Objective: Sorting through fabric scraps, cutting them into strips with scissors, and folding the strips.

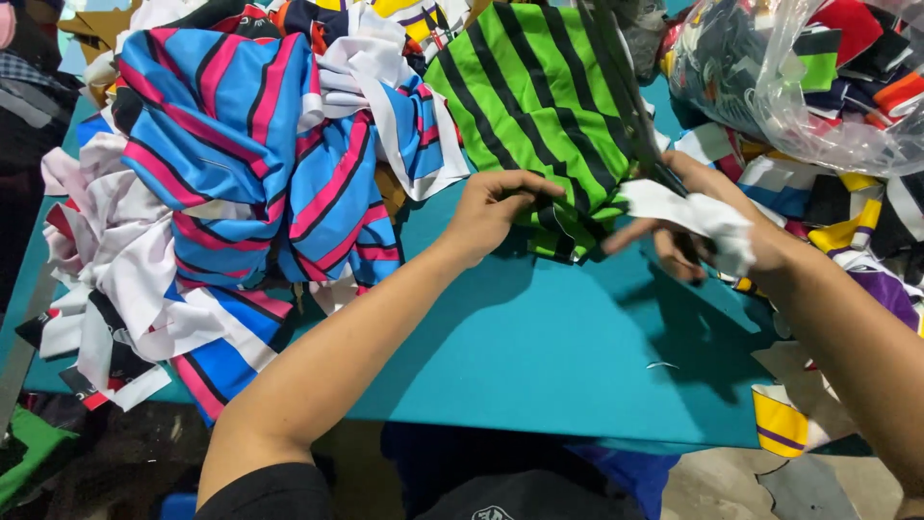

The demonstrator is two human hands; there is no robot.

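Observation:
My left hand (491,214) grips the lower edge of a green fabric piece with black stripes (539,106) that lies on the teal table (539,356). My right hand (707,226) holds a pair of dark scissors (626,96) whose blades reach up across the green fabric, and a white cloth scrap (707,217) is bunched in the same hand. The two hands are close together at the fabric's lower corner.
A heap of blue, pink and black striped fabric (250,154) and white scraps (115,279) fills the left side. A clear plastic bag of coloured offcuts (799,77) sits at top right, with loose scraps (847,221) below it. A yellow scrap (780,424) hangs off the table's right edge.

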